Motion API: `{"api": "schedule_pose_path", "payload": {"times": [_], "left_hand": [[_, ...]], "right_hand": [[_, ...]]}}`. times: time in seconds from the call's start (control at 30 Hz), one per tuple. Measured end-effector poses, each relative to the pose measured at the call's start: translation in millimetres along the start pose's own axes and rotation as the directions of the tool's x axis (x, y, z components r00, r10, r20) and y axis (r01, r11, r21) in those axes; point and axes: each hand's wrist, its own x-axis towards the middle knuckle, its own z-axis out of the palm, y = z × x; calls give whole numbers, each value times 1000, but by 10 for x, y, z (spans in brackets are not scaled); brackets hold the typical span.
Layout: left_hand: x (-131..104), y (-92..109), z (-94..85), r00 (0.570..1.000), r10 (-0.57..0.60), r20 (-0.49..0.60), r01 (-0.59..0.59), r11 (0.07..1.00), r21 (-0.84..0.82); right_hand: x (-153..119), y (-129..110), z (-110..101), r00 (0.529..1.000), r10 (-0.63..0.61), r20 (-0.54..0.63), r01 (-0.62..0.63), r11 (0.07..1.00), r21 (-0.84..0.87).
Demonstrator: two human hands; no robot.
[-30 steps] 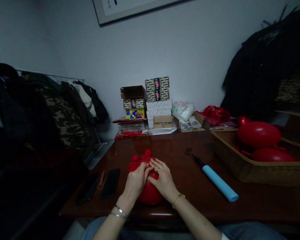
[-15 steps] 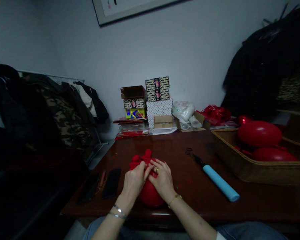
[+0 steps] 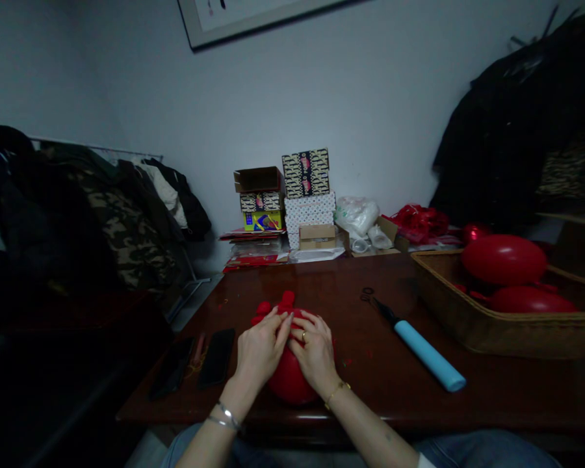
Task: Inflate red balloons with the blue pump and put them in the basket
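A red inflated balloon lies on the table right in front of me, half covered by my hands. My left hand is closed in a pinch over the top of the balloon. Beside it, my right hand, with a ring on one finger, curls over the same spot, and the fingertips of both hands meet there. What exactly is pinched between them is hidden. Just beyond the fingers are small red rounded pieces, whose kind I cannot make out.
Right of my hands lie a light-blue hand pump and dark-handled scissors. A wicker basket holds red balloons. Two dark phones lie at left. Boxes and bags line the table's back edge.
My left hand's fingers have shifted and lie straighter against the right fingertips. My right hand has barely moved. The balloon stays beneath both hands.
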Motion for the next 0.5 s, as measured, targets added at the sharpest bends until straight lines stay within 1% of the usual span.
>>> {"api": "schedule_pose_path", "payload": {"times": [0.1,0.2,0.27,0.33,0.43,0.5], "left_hand": [[9,-58,-3,998,0,-55,-5,996,-92],[17,-136,1,998,1,-64,-16,972,-234],[24,-184,11,999,37,-32,-45,946,-321],[30,-225,33,996,86,27,-69,921,-382],[23,-274,88,979,166,118,-97,890,-446],[8,-305,135,968,194,160,-93,868,-487]], "right_hand": [[-15,-7,-6,1000,-10,7,10,1000,24],[-28,10,2,1000,-14,6,14,999,36],[-36,21,10,1000,-19,2,19,999,39],[-43,23,17,1000,-24,1,24,999,37],[-52,14,20,1000,-14,1,14,999,45],[-55,10,17,1000,3,3,-4,998,61]]}}
